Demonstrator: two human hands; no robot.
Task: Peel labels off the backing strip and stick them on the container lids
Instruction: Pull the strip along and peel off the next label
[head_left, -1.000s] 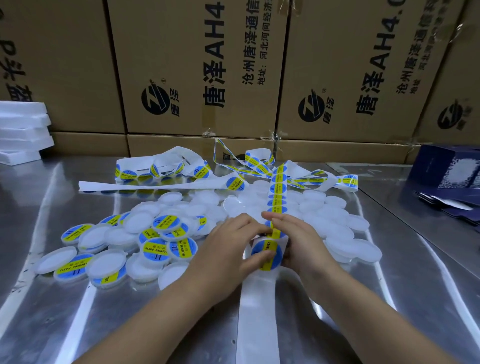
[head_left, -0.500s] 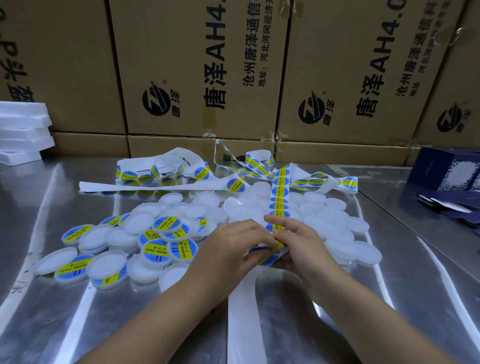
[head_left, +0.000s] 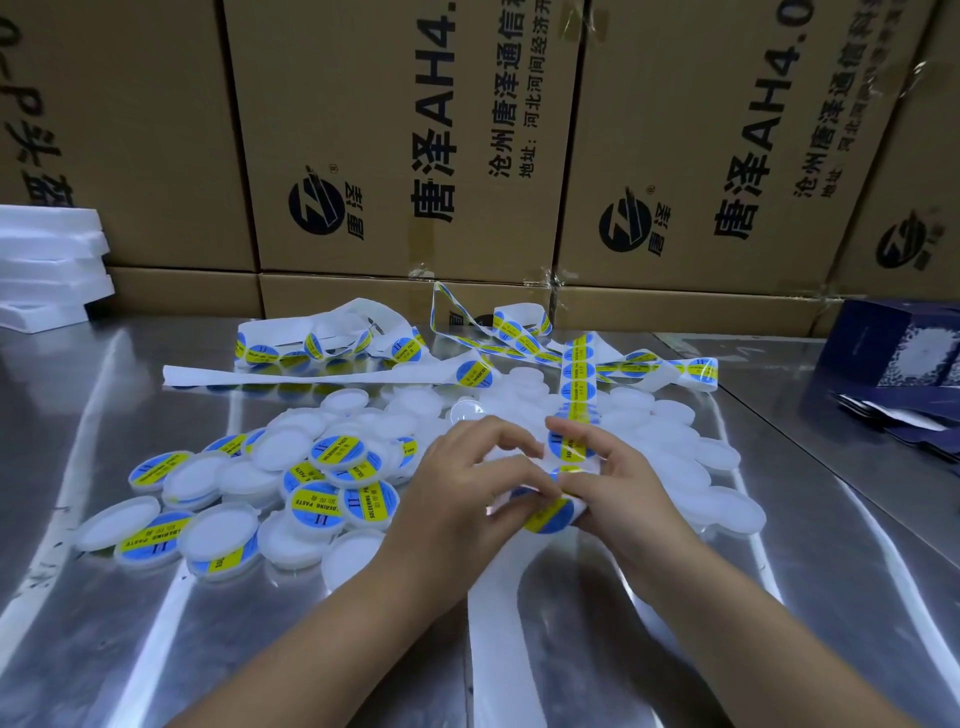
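Pinches a round blue-and-yellow paper label (head_left: 546, 514) with curled fingers of left hand (head_left: 462, 488) and right hand (head_left: 621, 483), close together, on the long white paper backing strip (head_left: 493, 613). Holds it low over the shiny steel table (head_left: 779, 597), just right of heaped round white plastic lids (head_left: 291, 447).

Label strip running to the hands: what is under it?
Farther back, the label strip rests over bare white lids; its peeled end lies on the metal table. Left hand and right hand hide what is beneath the label they pinch.
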